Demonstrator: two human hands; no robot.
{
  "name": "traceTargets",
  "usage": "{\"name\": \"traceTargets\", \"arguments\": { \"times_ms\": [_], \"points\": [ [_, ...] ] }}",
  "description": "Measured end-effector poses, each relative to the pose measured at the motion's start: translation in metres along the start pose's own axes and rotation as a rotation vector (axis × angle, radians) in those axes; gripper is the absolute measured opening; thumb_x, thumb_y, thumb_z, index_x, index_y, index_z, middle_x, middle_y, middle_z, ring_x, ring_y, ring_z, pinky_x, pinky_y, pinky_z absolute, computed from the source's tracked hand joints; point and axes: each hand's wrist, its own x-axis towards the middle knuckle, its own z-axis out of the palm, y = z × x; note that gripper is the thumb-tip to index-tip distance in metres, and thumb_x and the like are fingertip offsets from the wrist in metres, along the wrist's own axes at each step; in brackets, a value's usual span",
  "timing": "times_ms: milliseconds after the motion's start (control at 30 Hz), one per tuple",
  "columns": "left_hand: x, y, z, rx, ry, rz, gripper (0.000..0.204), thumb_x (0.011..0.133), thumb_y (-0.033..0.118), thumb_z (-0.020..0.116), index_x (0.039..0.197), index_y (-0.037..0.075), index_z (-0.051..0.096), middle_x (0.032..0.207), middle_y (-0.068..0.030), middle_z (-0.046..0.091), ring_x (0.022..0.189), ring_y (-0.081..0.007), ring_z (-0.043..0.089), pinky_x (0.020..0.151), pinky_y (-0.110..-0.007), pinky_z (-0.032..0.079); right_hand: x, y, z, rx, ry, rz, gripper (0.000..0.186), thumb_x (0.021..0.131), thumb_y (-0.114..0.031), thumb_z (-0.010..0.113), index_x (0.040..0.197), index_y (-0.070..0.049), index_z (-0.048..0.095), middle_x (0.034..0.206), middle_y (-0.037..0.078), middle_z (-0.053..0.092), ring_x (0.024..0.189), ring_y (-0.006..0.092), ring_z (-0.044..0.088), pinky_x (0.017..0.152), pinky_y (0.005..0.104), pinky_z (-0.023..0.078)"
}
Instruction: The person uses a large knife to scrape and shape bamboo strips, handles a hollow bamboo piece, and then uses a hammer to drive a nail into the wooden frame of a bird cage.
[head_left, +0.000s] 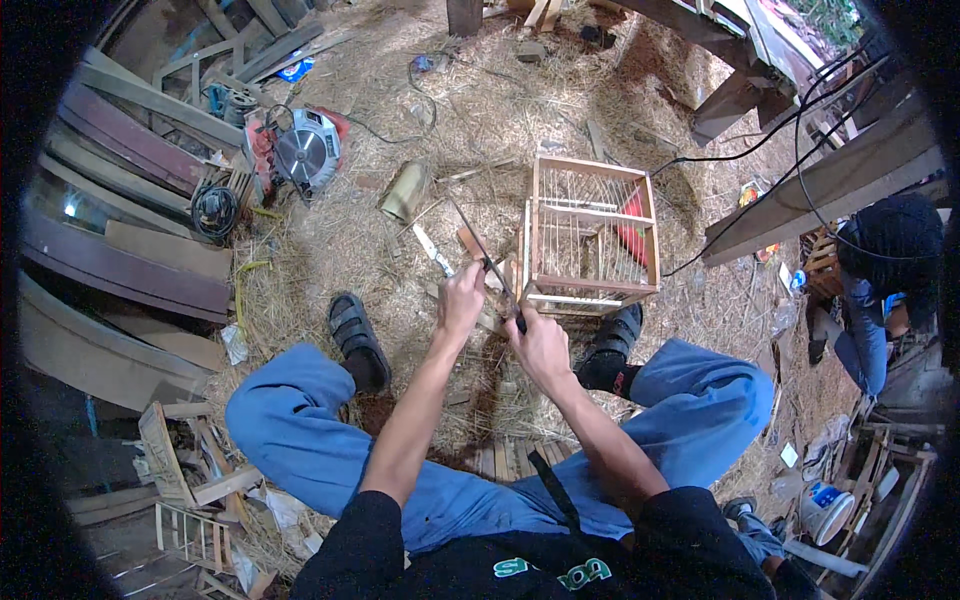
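Observation:
My right hand [542,348] is closed around the black handle of a long, thin, dark tool [466,220] that slants away to the upper left. Whether it is a file, a knife or a saw, I cannot tell. Beside its shaft, my left hand [463,298] has its fingers closed, with something small and dark at the fingertips that I cannot make out. Just right of both hands stands a wooden birdcage [652,240] with thin bars and a red piece inside. A pale strip [432,249] and an orange-brown wood piece [469,241] lie beyond my left hand.
A circular saw [303,152] rests on the straw-littered ground at the left, near a coiled black cable [213,211] and stacked boards [160,260]. A cut bamboo piece [403,190] lies ahead. Cables hang at the right, where another person [865,335] sits. A white bucket [826,512] stands lower right.

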Motion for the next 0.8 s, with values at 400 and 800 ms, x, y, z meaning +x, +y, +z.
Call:
{"name": "traceTargets", "arguments": {
  "times_ms": [400, 800],
  "points": [
    [0.001, 0.01, -0.006, -0.078, -0.008, -0.063, 0.015, 0.091, 0.003, 0.061, 0.104, 0.003, 0.068, 0.088, -0.0184, 0.072, 0.071, -0.0315, 0.072, 0.058, -0.04, 0.057, -0.003, -0.001, -0.004, -0.025, -0.009, -0.002, 0.03, 0.091, -0.033, 0.061, 0.103, -0.005, 0.061, 0.074, 0.024, 0.067, 0.072, 0.0454, 0.066, 0.068, 0.0564, 0.053],
    [0.001, 0.002, 0.003, -0.019, 0.089, 0.002, 0.004, 0.088, 0.002, 0.063, 0.091, 0.002, 0.065, 0.078, -0.0168, 0.069, 0.07, -0.0314, 0.07, 0.06, -0.042, 0.055, 0.002, 0.0, -0.002, -0.031, -0.056, 0.034, 0.031, 0.092, -0.033, 0.061, 0.106, -0.005, 0.061, 0.077, 0.025, 0.067, 0.076, 0.0453, 0.067, 0.072, 0.0558, 0.053]
  ]
}}
